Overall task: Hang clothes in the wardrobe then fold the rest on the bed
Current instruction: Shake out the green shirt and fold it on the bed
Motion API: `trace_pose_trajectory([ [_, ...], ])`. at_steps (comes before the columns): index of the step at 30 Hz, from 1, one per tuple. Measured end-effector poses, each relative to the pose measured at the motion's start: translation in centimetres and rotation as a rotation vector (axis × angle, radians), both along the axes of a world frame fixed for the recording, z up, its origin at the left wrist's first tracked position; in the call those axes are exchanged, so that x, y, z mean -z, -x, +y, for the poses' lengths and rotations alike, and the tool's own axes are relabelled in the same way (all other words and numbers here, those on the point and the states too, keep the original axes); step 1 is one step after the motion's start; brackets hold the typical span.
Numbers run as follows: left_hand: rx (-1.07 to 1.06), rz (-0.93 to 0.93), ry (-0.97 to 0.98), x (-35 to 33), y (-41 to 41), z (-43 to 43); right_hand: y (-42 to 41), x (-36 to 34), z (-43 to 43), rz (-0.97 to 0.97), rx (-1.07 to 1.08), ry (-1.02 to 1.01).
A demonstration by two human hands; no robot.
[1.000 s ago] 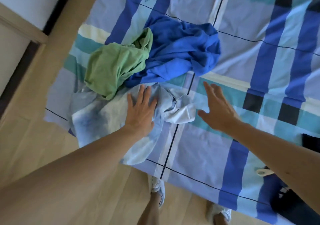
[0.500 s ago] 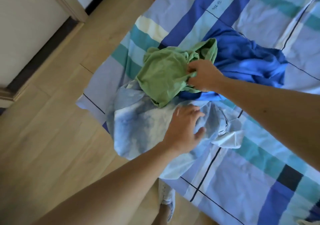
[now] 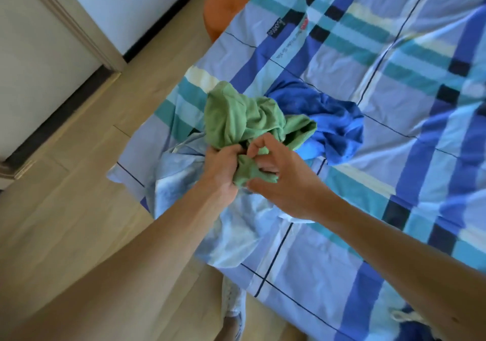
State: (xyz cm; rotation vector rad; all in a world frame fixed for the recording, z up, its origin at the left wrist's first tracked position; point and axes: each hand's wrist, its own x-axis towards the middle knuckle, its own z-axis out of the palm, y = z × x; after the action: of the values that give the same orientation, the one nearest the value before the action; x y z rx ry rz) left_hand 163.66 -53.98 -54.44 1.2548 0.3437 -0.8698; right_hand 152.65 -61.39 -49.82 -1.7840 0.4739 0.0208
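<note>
Green garment [image 3: 244, 120]: bunched, held up over the near-left corner of the bed [image 3: 394, 64], above the rest of the pile. A second before, it lay crumpled on the pile and neither of your hands was on it. Half a second before, only your right hand had it.

Both hands had it now. Left hand [image 3: 223, 164] had come off the pale blue shirt [image 3: 178, 191], where it had been pressing flat. Its fingers were curled tight round a wad of the green cloth. Right hand [image 3: 278, 177] sat just right of it, almost touching. Thumb and fingers pinched a loose fold at the garment's near end, and the palm faced left.

Reading: you had picked the green piece as the next one to deal with. It was still a wad, with no edge or collar found that I could see. It probably needs shaking out before hanging or folding.

Arms: both forearms reached in from the near side and met over the bed's corner, with the wrists raised.

Around it: the pale blue shirt lay spread under your hands and drooped over the near edge. The royal blue garment [image 3: 336, 120] was heaped just right of the green one, which overlapped it. An orange object [image 3: 223, 6] sat off the far-left corner of the bed. Wooden floor [image 3: 79, 169] lay to the left, and a white shoe [image 3: 234, 304] showed near the bed's edge.
</note>
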Motion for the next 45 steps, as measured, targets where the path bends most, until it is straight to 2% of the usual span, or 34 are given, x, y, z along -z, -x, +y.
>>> trace_pose_trajectory([
  [3, 0.078, -0.057, 0.034, -5.8, 1.8, -0.8, 4.0, -4.4, -1.7, -0.088, 0.204, 0.057],
  [6, 0.151, -0.089, 0.087, -14.4, 4.6, -1.9, 8.8, -10.7, -4.2, -0.081, 0.393, 0.24],
  [10, 0.298, -0.214, 0.203, -26.7, 9.9, -3.1, 13.0, -18.0, -5.3, 0.05, 0.374, 0.291],
  [12, 0.386, -0.432, 0.18, -33.5, 13.6, -3.8, 15.2, -22.4, -5.2, 0.038, 0.423, 0.303],
  [18, 0.454, -1.314, -0.18, -48.9, 18.6, -4.6, 21.4, -34.2, -6.3, -0.046, 0.581, 0.344],
  [22, 0.382, -1.683, -0.663, -57.8, 18.6, -4.8, 25.5, -43.0, -9.4, -0.108, 0.592, 0.392],
  [25, 0.312, -1.893, -0.856, -62.8, 18.4, -4.9, 27.6, -49.3, -11.8, -0.142, 0.647, 0.402],
  [27, 0.246, -2.019, -0.878, -65.5, 18.2, -5.0, 28.5, -53.0, -12.7, -0.161, 0.686, 0.426],
  [31, 0.171, -2.367, -0.701, -70.8, 18.7, -6.2, 29.4, -58.2, -13.3, -0.176, 0.738, 0.517],
  [33, 0.237, -2.374, -0.526, -73.3, 19.9, -7.0, 29.9, -59.9, -13.3, -0.158, 0.763, 0.568],
  [36, 0.397, -2.111, -0.313, -76.1, 21.6, -8.7, 30.5, -61.9, -12.8, -0.176, 0.8, 0.645],
  [39, 0.424, -1.995, -0.167, -77.7, 22.8, -10.3, 29.7, -63.0, -11.6, -0.33, 0.693, 0.506],
  [41, 0.457, -1.979, -0.132, -78.2, 24.1, -11.1, 28.5, -62.9, -11.0, -0.374, 0.551, 0.413],
  [43, 0.499, -2.018, -0.148, -78.3, 25.5, -11.6, 27.1, -62.4, -10.6, -0.3, 0.511, 0.531],
  [45, 0.507, -2.076, -0.196, -78.1, 26.4, -11.9, 26.1, -61.4, -10.9, -0.242, 0.585, 0.658],
])
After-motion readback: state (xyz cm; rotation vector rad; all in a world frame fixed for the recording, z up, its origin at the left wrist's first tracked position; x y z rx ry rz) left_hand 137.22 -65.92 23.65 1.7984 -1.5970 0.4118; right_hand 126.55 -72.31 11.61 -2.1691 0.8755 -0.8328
